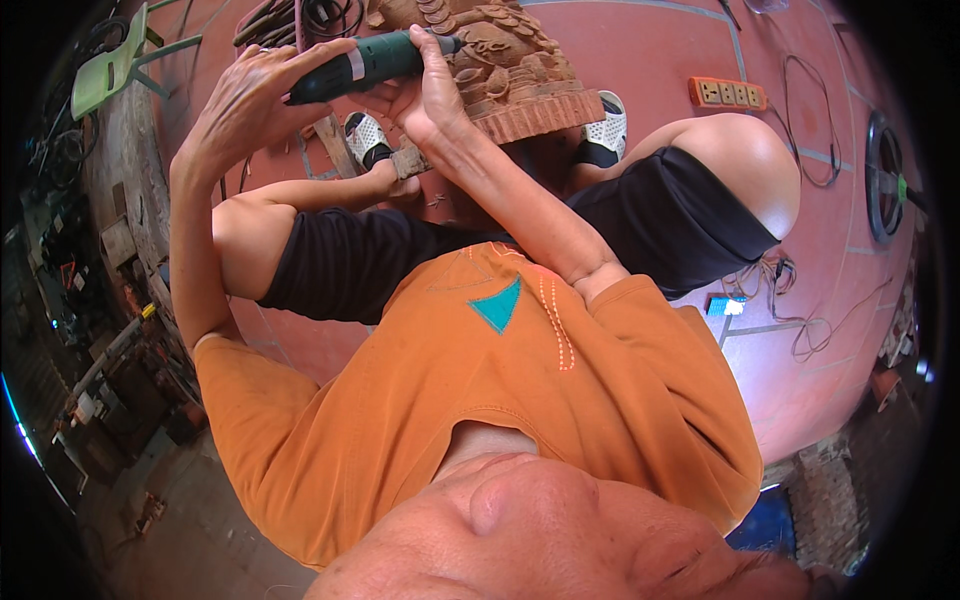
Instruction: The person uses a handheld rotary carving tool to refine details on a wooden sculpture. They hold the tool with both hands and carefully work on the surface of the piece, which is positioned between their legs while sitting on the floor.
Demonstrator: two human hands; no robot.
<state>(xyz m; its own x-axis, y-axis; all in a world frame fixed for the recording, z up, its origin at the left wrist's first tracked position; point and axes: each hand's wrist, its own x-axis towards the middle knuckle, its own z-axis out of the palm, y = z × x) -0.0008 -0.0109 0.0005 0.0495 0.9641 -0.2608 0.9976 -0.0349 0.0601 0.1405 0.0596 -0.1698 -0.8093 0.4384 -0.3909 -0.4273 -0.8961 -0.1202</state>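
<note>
A dark green straight grinder (385,58) lies across both my hands above my lap. My left hand (245,100) is closed round its rear end. Nearer the tip, my right hand (432,105) grips the front, its thumb on top and fingers curled underneath. The grinder's nose points right, toward a brown carved wooden sculpture (510,75) with deep relief and a ridged base. Whether the tip touches the wood I cannot tell. The sculpture stands between my feet, in white perforated shoes (368,142).
An orange power strip (728,94) and a looping cord (832,150) lie on the red tiled floor at right, near a black ring-shaped object (884,178). A light green plastic chair (108,68) and a weathered log (145,165) are at left. Cluttered tools line the left edge.
</note>
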